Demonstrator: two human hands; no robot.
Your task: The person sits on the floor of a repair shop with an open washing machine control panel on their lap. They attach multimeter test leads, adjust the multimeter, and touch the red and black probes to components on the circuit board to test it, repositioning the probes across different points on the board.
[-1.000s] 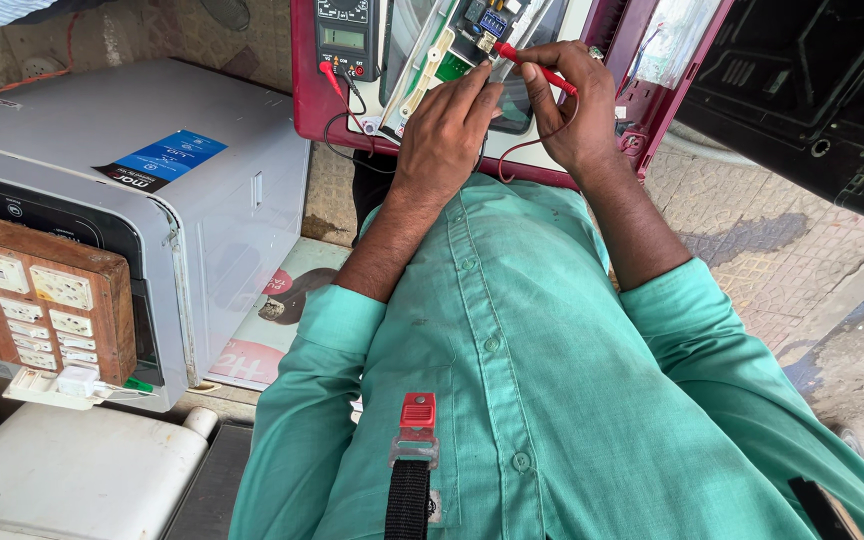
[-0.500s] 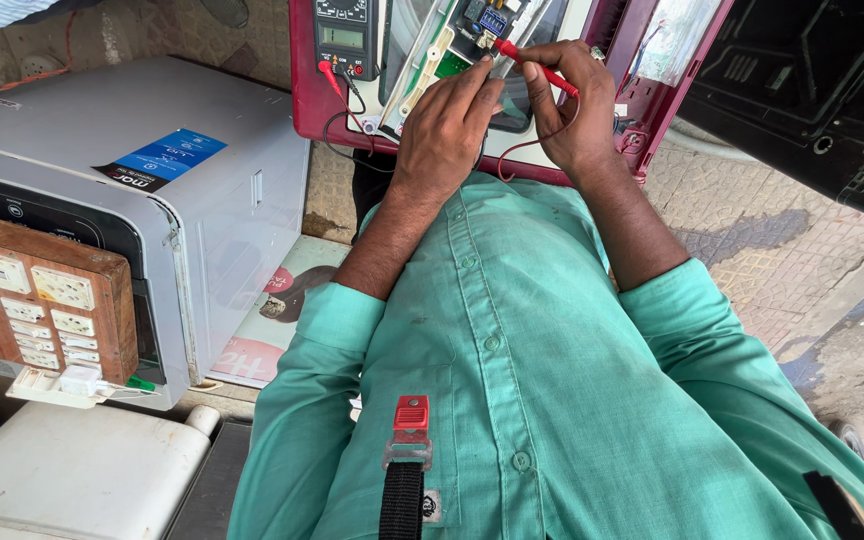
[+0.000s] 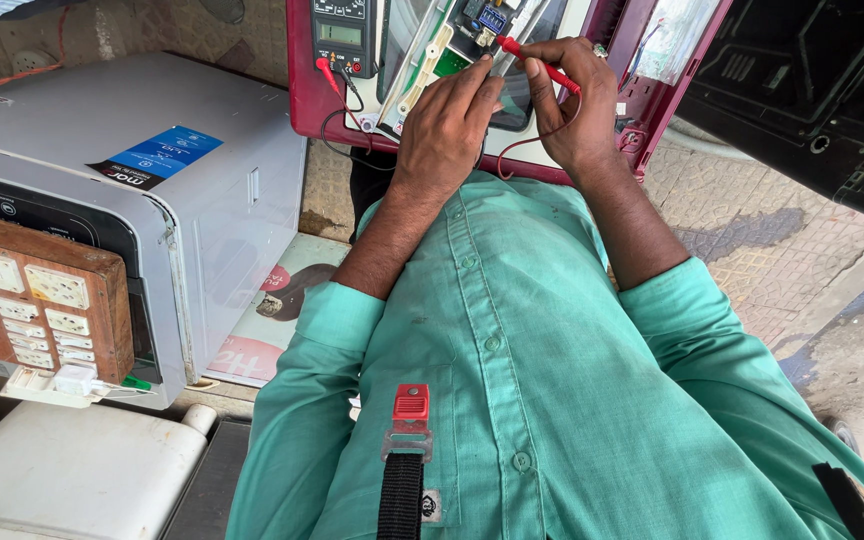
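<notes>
A: How are the 2 hands placed?

B: Both arms reach forward from green sleeves. The left hand (image 3: 447, 125) lies palm down, fingers curled over the lower edge of the circuit board (image 3: 442, 50), pressing it in place. The right hand (image 3: 572, 105) is closed around a red test probe (image 3: 537, 62), pinched between thumb and fingers, its tip aimed left at the board.

A: And the board itself?

B: A long, pale panel with a green patch and a small blue part near the top, tilted up inside the open maroon casing (image 3: 302, 90). A dark multimeter (image 3: 344, 35) sits just left of it, red and black leads trailing from it.

A: Anything different from half a second back?

B: Very little. Both hands hold the same grips, and the probe tip remains at the same spot. The grey appliance (image 3: 152, 200) at left has not moved.
</notes>
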